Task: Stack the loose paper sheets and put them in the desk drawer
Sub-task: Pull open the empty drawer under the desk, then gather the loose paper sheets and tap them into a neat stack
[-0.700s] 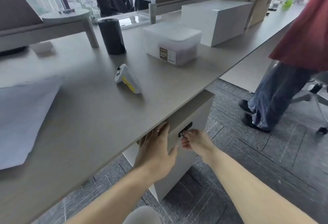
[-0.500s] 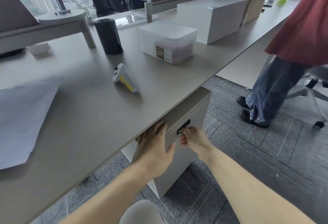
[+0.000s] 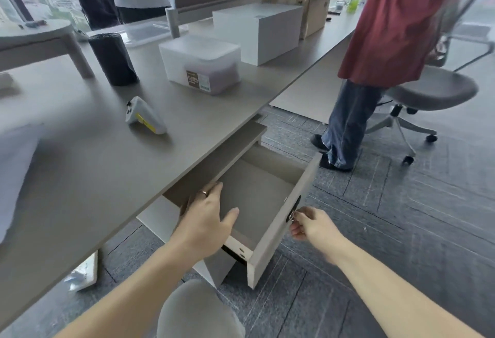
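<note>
The desk drawer (image 3: 292, 205) under the grey desk (image 3: 88, 166) stands pulled out, and its inside is bare. My right hand (image 3: 310, 224) pinches the small key in the dark lock slot on the drawer front. My left hand (image 3: 206, 217) rests on the drawer's near side edge, fingers spread, just below the desk's underside. The loose paper sheets (image 3: 14, 174) lie on the desk at the far left, blurred and partly cut off by the frame.
On the desk stand a white and yellow handheld device (image 3: 144, 116), a black cylinder (image 3: 112, 59), a frosted plastic box (image 3: 201, 63) and a white box (image 3: 258, 32). A person in a red shirt (image 3: 391, 21) stands right of the drawer, beside a grey office chair (image 3: 428, 91).
The drawer was closed; now it is pulled far out toward me. My right hand came back with the key, and my left hand moved from the drawer front to its side edge.
</note>
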